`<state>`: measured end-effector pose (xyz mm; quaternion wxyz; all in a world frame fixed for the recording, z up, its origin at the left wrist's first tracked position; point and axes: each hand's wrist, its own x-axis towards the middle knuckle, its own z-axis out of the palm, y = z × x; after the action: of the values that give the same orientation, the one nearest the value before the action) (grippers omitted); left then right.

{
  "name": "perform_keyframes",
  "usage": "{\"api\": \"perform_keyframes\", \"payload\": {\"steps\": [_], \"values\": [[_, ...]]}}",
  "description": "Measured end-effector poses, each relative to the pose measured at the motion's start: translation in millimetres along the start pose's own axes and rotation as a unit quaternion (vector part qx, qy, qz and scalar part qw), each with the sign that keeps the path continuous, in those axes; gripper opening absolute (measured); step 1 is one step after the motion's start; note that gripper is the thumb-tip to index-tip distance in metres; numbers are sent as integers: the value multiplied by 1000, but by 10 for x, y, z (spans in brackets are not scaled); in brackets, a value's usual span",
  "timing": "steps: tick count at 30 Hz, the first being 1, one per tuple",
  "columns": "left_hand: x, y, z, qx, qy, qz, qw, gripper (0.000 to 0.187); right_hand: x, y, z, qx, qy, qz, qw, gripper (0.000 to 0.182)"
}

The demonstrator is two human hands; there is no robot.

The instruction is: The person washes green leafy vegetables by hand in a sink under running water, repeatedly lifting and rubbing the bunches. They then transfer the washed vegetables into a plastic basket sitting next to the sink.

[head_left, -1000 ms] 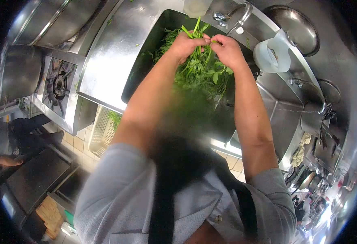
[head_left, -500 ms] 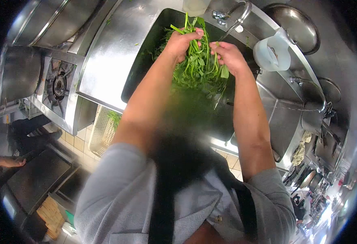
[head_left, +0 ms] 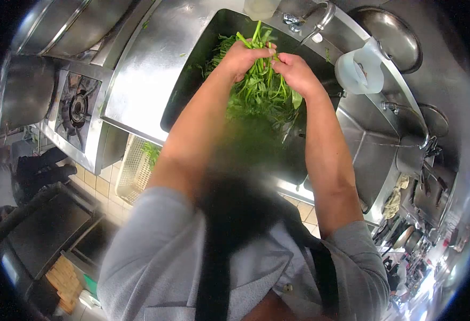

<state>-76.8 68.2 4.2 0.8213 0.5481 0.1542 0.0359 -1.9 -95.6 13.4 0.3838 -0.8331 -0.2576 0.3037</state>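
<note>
Over the dark sink basin [head_left: 184,99], my left hand [head_left: 244,58] is closed round a bunch of leafy green stems [head_left: 261,88], whose cut ends stick up above the fingers. My right hand [head_left: 295,70] pinches stems at the right side of the same bunch, close beside my left fingertips. More greens [head_left: 221,52] lie in the basin behind my left hand. The lower part of the bunch is blurred.
A faucet [head_left: 323,18] reaches over the basin's back right, near a translucent plastic pitcher [head_left: 359,69]. A perforated basket [head_left: 130,174] with greens stands below the counter [head_left: 149,69]. A gas burner [head_left: 78,108] and another person's dark-clothed legs [head_left: 42,168] are at the left.
My right hand has moved left, closer to my left hand. Both hands have shifted slightly down with the bunch. At the left, the other person's hand is no longer visible.
</note>
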Motion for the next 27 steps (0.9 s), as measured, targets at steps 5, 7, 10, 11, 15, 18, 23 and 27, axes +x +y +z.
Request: {"api": "perform_keyframes", "payload": {"steps": [5, 7, 10, 11, 15, 18, 23, 27], "values": [[71, -113, 43, -22, -22, 15, 999, 20, 11, -5, 149, -21, 154, -9, 988, 36], [41, -136, 116, -57, 24, 24, 998, 19, 138, 188, 221, 47, 187, 7, 981, 34], [-37, -92, 127, -113, 95, -26, 989, 21, 128, 356, 107, 247, 234, 69, 938, 28], [-11, -133, 29, -132, 82, -34, 987, 23, 87, 382, 32, 374, 244, 112, 888, 24], [-64, -132, -119, -195, 108, -53, 973, 23, -187, 187, -226, 583, 270, 99, 760, 13], [-55, -171, -138, -203, 115, -52, 971, 23, -214, 371, -450, 397, 272, 72, 873, 26], [-66, -121, 41, -179, 115, -80, 974, 30, -265, 13, -18, -36, 141, -19, 989, 34], [-262, 92, 143, -130, 88, -103, 982, 40, -170, 135, 75, -41, 99, -22, 994, 34]]}}
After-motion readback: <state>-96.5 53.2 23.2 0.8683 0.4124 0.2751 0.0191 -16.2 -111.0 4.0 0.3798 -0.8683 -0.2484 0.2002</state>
